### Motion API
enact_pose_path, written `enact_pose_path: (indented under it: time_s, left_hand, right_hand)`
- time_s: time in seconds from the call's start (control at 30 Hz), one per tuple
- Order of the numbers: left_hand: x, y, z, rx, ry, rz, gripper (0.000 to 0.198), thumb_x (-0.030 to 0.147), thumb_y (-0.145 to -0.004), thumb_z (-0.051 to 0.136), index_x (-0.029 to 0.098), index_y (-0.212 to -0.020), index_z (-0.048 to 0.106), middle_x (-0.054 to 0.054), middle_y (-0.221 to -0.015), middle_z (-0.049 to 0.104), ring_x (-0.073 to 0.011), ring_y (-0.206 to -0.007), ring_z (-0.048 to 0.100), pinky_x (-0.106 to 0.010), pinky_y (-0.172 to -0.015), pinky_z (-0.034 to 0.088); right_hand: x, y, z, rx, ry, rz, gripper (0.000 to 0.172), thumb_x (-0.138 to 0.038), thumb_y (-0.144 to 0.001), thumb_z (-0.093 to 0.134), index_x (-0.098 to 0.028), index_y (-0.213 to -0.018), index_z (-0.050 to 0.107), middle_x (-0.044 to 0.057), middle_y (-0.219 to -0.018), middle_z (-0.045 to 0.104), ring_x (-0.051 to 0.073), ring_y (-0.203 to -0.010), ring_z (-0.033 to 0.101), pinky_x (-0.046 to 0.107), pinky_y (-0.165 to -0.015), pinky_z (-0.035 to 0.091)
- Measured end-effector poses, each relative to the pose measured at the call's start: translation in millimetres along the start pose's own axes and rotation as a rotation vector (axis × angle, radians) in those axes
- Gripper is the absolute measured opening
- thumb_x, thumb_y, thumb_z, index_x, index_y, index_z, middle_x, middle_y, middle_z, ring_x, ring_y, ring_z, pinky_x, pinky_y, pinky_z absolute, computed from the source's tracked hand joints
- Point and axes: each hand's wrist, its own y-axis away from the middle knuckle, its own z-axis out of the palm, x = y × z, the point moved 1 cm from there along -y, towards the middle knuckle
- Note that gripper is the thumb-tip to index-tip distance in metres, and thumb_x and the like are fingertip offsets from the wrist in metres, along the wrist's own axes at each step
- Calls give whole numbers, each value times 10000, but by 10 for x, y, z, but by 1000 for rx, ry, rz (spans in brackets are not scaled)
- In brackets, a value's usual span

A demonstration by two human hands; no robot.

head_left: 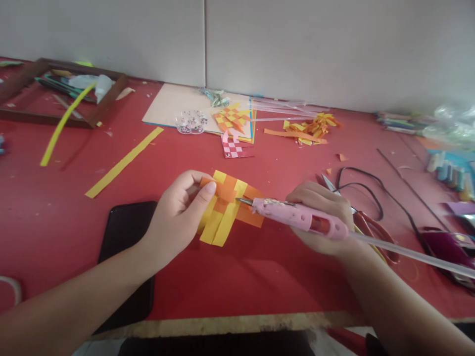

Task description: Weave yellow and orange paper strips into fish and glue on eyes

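On a red table, the left hand pinches woven paper; the right hand grips a glue gun. Hold still and dab lightly.

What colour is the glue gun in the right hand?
The glue gun is pink, with brownish marks towards its front. It shows best in the head view.

Craft worktable, glue gun, paper scraps

From the near side of the table, one head-worn camera looks forward and down, close over the hands, toward the far wall.
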Motion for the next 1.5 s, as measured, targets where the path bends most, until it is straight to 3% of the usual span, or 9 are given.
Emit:
enact_pose_path:
  time_s: [0.4,0.9,1.3,1.5]
  left_hand:
    - [32,12,3,5,-40,13,210,426,-944,593,226,-880,576,10,-746,585,-132,-622,536,-223,-528,414]
    - [53,32,15,-30,-85,55,175,380,-958,576,227,-873,570,41,-674,546,-84,-470,374,-220,-436,318]
    - [30,6,19,-36,-11,22,215,427,-928,619,224,-867,583,16,-719,606,-118,-574,533,-223,-510,413]
    - [-48,-20,-4,43,277,-81,314,543,-910,603,230,-918,630,-27,-843,679,-174,-705,649,-276,-577,509]
  right_hand:
    - [-32,-11,-34,-7,3,19,140,-107,-753,567,-225,-814,521,-3,-655,566,129,-537,516,261,-477,380]
    - [-52,-12,-52,-26,7,71,112,-138,-728,554,-215,-809,567,-11,-648,592,123,-534,544,243,-481,390]
    - [-14,31,-111,-14,112,8,120,-162,-736,567,-234,-831,557,-7,-627,566,151,-547,506,287,-532,400]
    - [111,77,-241,172,123,60,127,-148,-767,632,-232,-846,580,23,-690,610,150,-577,554,281,-531,414]
